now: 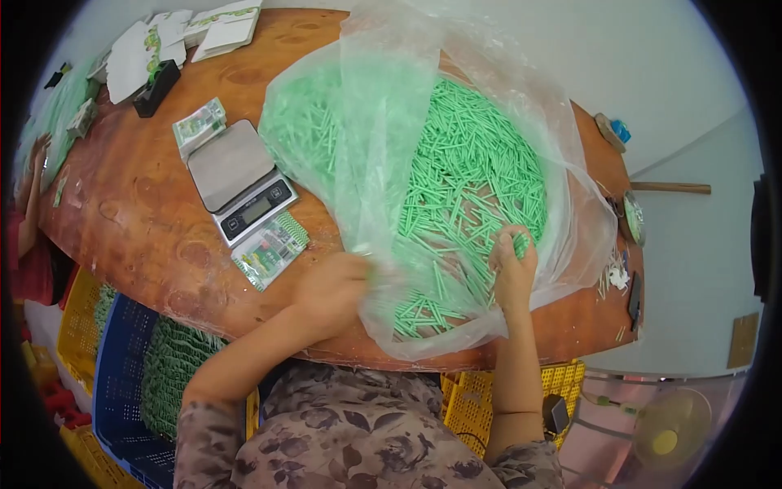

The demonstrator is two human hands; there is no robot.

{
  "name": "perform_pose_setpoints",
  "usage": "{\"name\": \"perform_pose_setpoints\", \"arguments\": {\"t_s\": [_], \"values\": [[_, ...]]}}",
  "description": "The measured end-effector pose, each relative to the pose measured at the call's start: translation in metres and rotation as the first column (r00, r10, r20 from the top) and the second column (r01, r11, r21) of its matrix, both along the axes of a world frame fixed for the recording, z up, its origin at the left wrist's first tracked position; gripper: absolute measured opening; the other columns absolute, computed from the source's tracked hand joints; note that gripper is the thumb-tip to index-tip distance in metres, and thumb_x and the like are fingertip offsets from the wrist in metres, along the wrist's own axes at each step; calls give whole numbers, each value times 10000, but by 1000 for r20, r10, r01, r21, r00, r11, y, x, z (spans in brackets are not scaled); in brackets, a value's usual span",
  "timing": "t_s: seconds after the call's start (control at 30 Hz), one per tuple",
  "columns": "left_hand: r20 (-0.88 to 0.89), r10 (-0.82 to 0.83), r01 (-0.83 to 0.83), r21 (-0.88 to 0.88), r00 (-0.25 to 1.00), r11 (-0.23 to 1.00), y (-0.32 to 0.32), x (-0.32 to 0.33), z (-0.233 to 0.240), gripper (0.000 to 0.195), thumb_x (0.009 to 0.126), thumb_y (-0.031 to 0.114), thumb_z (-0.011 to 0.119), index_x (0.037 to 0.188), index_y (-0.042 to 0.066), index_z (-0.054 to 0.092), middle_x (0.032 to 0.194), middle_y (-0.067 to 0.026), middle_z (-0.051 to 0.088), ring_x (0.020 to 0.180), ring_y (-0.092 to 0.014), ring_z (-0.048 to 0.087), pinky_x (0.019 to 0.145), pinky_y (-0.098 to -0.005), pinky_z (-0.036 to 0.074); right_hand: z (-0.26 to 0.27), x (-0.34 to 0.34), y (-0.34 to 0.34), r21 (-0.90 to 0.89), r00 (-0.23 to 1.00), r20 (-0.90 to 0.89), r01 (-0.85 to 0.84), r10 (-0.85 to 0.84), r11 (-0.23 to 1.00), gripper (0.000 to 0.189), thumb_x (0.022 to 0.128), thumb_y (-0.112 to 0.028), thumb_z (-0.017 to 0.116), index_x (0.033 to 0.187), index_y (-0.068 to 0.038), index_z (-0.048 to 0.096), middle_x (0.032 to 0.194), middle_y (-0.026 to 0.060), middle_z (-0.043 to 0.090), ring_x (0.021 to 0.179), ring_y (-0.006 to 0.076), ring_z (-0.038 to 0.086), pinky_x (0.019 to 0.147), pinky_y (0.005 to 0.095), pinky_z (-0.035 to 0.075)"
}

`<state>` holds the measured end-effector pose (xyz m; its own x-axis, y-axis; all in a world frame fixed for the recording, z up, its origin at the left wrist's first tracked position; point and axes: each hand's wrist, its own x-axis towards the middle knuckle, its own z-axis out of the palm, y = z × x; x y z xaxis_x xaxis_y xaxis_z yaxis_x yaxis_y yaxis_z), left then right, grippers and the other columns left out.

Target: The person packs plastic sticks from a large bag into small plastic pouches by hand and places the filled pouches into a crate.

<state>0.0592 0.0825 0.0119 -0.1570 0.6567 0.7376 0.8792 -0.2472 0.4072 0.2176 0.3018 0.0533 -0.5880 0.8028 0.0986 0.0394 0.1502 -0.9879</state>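
A large clear plastic bag (571, 244) lies opened on the table, full of loose green sticks (476, 140) with spiral ridges. My right hand (516, 269) is inside its near right part, closed around a small bundle of those sticks, whose ends show past the thumb. At the bag's near left edge is my left hand (333, 293), blurred by motion; its fingers meet the plastic, and whether they grip it is unclear. Left of the bag stands a digital scale (232, 165) with a bare metal plate. A printed packet of green sticks (269, 250) lies against its near side.
More printed packets (198, 125) lie behind the scale. A black tape dispenser (157, 87) and white cartons (223, 30) are at the far left. Below the wooden table (165, 244) stands a blue crate (119, 379) of green packets. Another person's hand (40, 150) is at the left edge.
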Motion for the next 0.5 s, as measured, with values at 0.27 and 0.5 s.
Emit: {"name": "perform_pose_setpoints", "arguments": {"t_s": [0.27,0.5], "values": [[348,-131,251,-329,928,910,47,17,-28,206,635,27,678,769,26,521,820,-82,547,746,-215,560,609,-289,469,-3,1,-3,-281,940,-220,-316,260,906,243,897,-264,470,807,-42,513,706,60,502,703,166,497,665,323,427],[581,10,240,-353,814,904,62,12,-16,259,650,30,735,771,23,506,783,-54,526,608,-127,488,510,-225,378,11,-26,-25,-263,864,-375,-448,337,854,267,901,-268,436,902,-25,546,1175,143,452,1091,233,425,950,401,312]]}}
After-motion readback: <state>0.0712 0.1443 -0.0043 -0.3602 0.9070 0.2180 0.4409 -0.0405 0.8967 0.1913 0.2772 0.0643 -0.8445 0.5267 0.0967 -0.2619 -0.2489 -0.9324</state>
